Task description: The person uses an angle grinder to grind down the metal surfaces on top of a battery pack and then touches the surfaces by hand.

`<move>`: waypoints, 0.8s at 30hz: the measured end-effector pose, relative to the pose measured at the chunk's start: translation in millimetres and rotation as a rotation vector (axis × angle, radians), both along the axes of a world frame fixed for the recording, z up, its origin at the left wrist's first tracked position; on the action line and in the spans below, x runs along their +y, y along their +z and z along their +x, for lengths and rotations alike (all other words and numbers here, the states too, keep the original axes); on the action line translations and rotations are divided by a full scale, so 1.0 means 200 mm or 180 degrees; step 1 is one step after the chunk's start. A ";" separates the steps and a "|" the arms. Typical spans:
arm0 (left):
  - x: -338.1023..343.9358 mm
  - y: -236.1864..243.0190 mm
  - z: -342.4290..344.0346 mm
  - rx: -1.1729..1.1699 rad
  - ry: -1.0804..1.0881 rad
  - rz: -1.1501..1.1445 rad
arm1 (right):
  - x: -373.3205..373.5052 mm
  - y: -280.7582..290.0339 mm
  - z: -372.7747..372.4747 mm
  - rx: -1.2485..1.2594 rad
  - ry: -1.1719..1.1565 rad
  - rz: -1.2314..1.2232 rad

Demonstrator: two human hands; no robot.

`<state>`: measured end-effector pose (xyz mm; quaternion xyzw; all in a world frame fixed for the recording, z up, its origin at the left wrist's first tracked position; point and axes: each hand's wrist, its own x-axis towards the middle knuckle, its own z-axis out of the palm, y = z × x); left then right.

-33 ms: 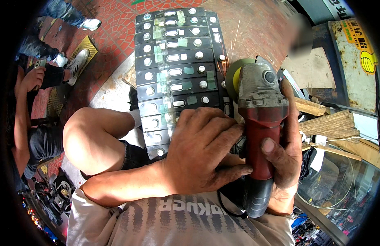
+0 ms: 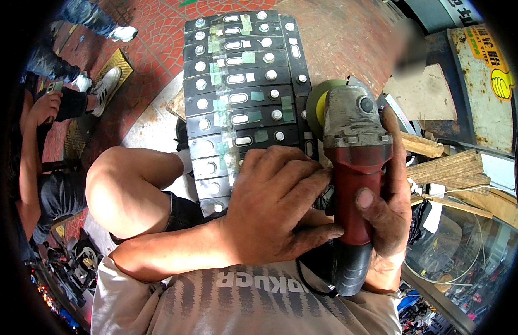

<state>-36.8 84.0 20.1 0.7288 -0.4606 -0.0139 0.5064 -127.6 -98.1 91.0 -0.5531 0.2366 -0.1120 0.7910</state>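
A red and grey angle grinder (image 2: 356,173) stands along the right side of a battery pack (image 2: 245,95) made of several black cells with bolted terminals, taped across with clear and green strips. My right hand (image 2: 390,212) wraps the grinder's body, thumb laid over the top. From the other side my left hand (image 2: 281,198) curls in, fingertips and thumb against the grinder's body; the inner side of its grip is hidden. The yellow and greenish disc (image 2: 320,109) sits at the pack's right edge, at or very near a terminal there; exact contact cannot be made out.
Wood offcuts (image 2: 449,170) and a glass-topped case (image 2: 449,251) lie at right, below a rusty metal panel (image 2: 482,89). At far left a seated person holds a phone (image 2: 54,86). My bare knee (image 2: 122,187) is beside the pack, over red patterned paving (image 2: 158,33).
Orange sparks that flew upward from the disc's edge are gone. The grinder has shifted very slightly left; both hands keep their hold.
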 end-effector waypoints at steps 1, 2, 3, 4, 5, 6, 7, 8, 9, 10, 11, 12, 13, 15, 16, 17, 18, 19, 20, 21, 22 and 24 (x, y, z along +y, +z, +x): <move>0.00 0.00 0.00 0.0003 0.0007 -0.0004 | 0.00 0.00 0.00 -0.0013 0.0009 0.0021; 0.00 0.00 0.00 0.0005 0.0015 -0.0007 | 0.00 -0.01 -0.01 -0.0043 0.0011 0.0066; 0.00 0.00 0.00 -0.0007 0.0010 -0.0015 | 0.00 -0.01 -0.01 -0.0054 0.0007 0.0070; 0.00 0.00 0.00 -0.0013 0.0004 -0.0027 | -0.01 -0.01 -0.01 -0.0060 -0.0001 0.0069; 0.00 0.00 0.00 -0.0020 -0.0002 -0.0038 | -0.01 0.00 -0.02 -0.0047 -0.0015 0.0027; -0.01 0.00 -0.01 -0.0017 0.0005 -0.0043 | -0.01 0.00 -0.02 -0.0035 -0.0028 -0.0015; -0.01 0.00 -0.01 -0.0020 0.0007 -0.0049 | -0.01 0.00 -0.02 -0.0045 -0.0056 0.0010; -0.02 0.00 -0.01 -0.0023 0.0009 -0.0054 | 0.00 0.01 -0.02 -0.0055 -0.0085 0.0034; -0.02 0.00 -0.01 -0.0028 0.0006 -0.0045 | 0.00 0.01 -0.02 -0.0055 -0.0098 0.0048; -0.01 0.00 -0.01 -0.0035 0.0009 -0.0032 | 0.01 0.01 -0.02 -0.0058 -0.0104 0.0064; -0.01 0.01 -0.01 -0.0041 0.0011 -0.0020 | 0.01 0.01 -0.02 -0.0051 -0.0093 0.0070; -0.01 0.00 -0.01 -0.0046 0.0014 -0.0021 | 0.01 0.01 -0.01 -0.0046 -0.0082 0.0059; -0.01 0.00 -0.01 -0.0046 0.0015 -0.0024 | 0.01 0.01 -0.01 -0.0037 -0.0073 0.0046; -0.01 0.00 -0.01 -0.0037 0.0013 -0.0018 | 0.00 0.00 -0.01 -0.0023 -0.0053 -0.0013; -0.01 0.00 -0.01 -0.0031 0.0012 -0.0004 | 0.00 0.00 -0.01 -0.0028 -0.0054 -0.0025; -0.01 0.01 -0.01 -0.0025 0.0012 0.0010 | 0.00 -0.01 -0.01 -0.0033 -0.0055 -0.0037; -0.01 0.01 -0.01 -0.0021 0.0015 0.0005 | 0.00 -0.01 -0.01 -0.0024 -0.0051 -0.0035; -0.01 0.00 -0.01 -0.0010 0.0015 -0.0008 | 0.00 -0.01 -0.01 -0.0011 -0.0052 -0.0042; -0.01 0.00 -0.01 0.0000 0.0014 -0.0021 | 0.00 0.00 -0.01 0.0017 -0.0047 -0.0035; -0.01 0.00 -0.01 0.0001 0.0015 -0.0024 | 0.00 0.01 0.00 0.0030 -0.0047 -0.0037; -0.01 0.01 -0.01 -0.0001 0.0019 -0.0020 | 0.00 0.01 0.00 0.0039 -0.0045 -0.0034; -0.01 0.01 -0.01 0.0000 0.0024 -0.0014 | 0.00 0.00 0.00 0.0032 -0.0050 -0.0042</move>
